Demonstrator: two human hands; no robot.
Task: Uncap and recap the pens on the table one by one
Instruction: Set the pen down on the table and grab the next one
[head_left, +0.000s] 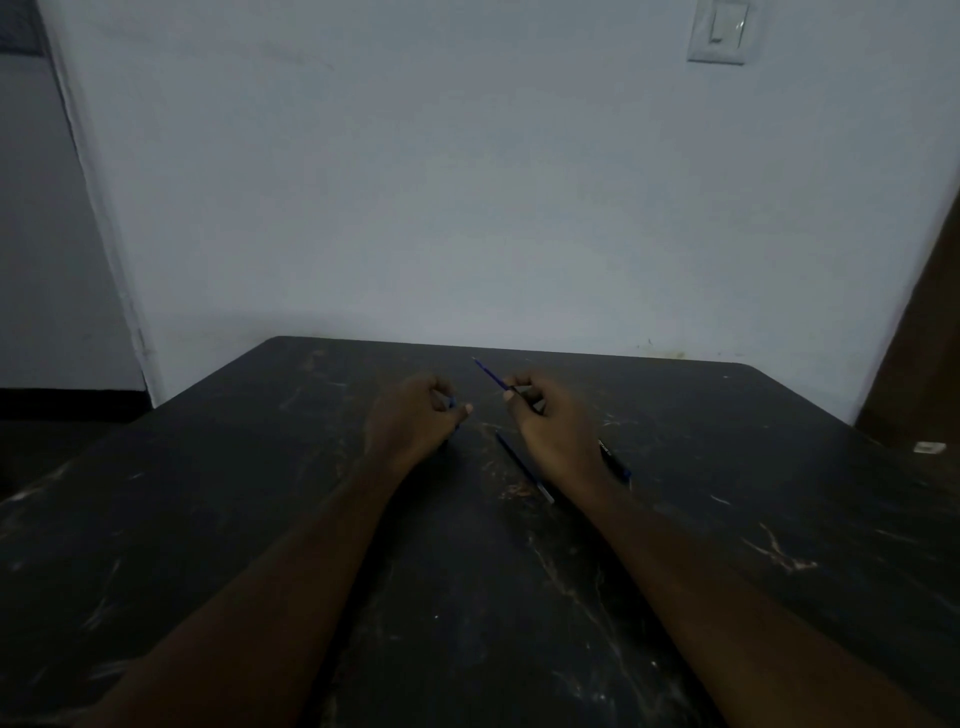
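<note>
My right hand (553, 421) is closed around a thin blue pen (488, 373) whose bare tip points up and away to the left. My left hand (413, 415) is closed on a small blue cap (453, 402), a short gap away from the pen. A second dark pen (524, 467) with a pale end lies on the black table (260, 493) between my wrists. A third pen (615, 460) lies partly hidden under my right wrist.
The table is black and scuffed, with its far edge against a pale wall. A small white object (930, 447) sits at the table's far right edge. A light switch (724, 28) is on the wall above.
</note>
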